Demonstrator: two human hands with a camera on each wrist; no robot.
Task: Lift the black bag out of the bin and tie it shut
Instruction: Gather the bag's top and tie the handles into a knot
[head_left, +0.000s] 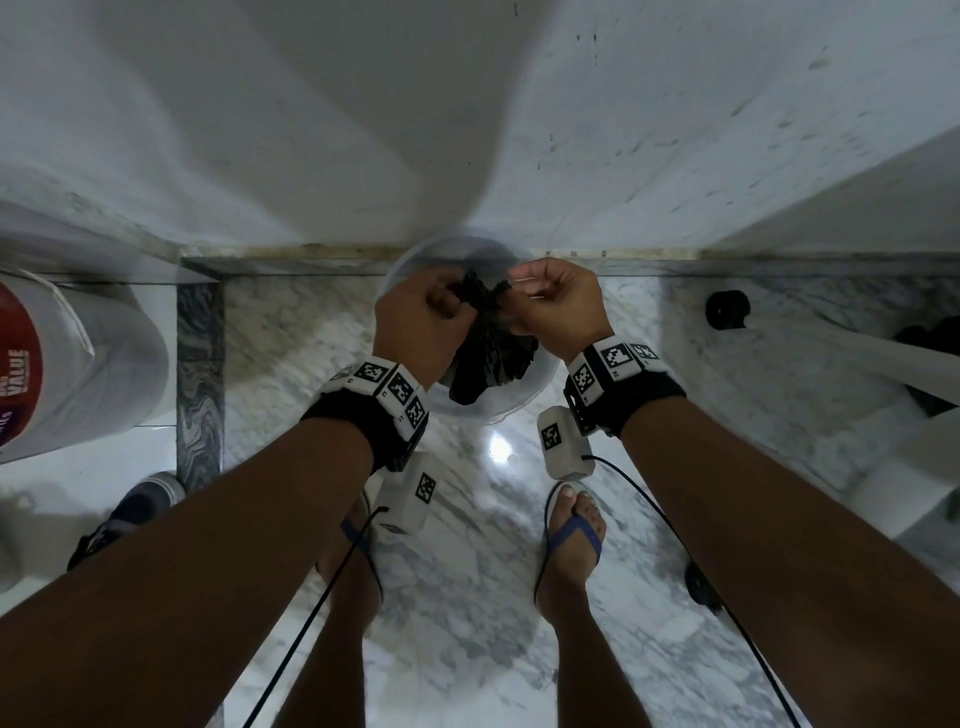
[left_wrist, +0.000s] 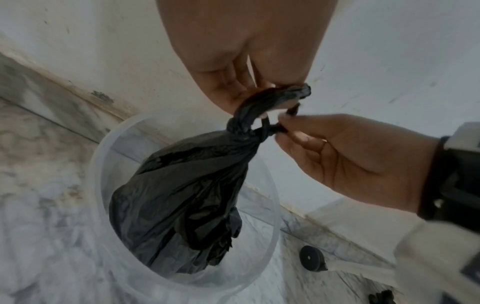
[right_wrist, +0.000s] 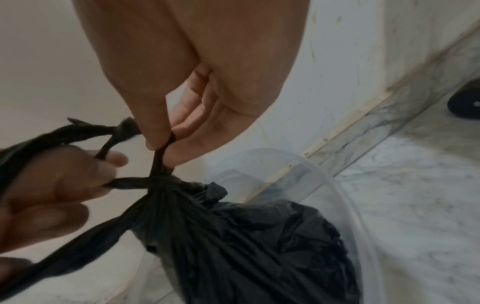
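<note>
Both hands pinch the twisted tails of the black bag (left_wrist: 179, 197), my left hand (head_left: 421, 322) and right hand (head_left: 558, 306) level across its knot (left_wrist: 244, 129), while the bag hangs straight down between them, its bottom inside the clear bin (left_wrist: 274, 224).

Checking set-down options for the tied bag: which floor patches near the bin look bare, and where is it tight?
Bare marble floor runs between the bin and the feet, and right of the bin up to the black disc. Tight: left, where the white bucket and a shoe sit; behind the bin, the wall.
</note>
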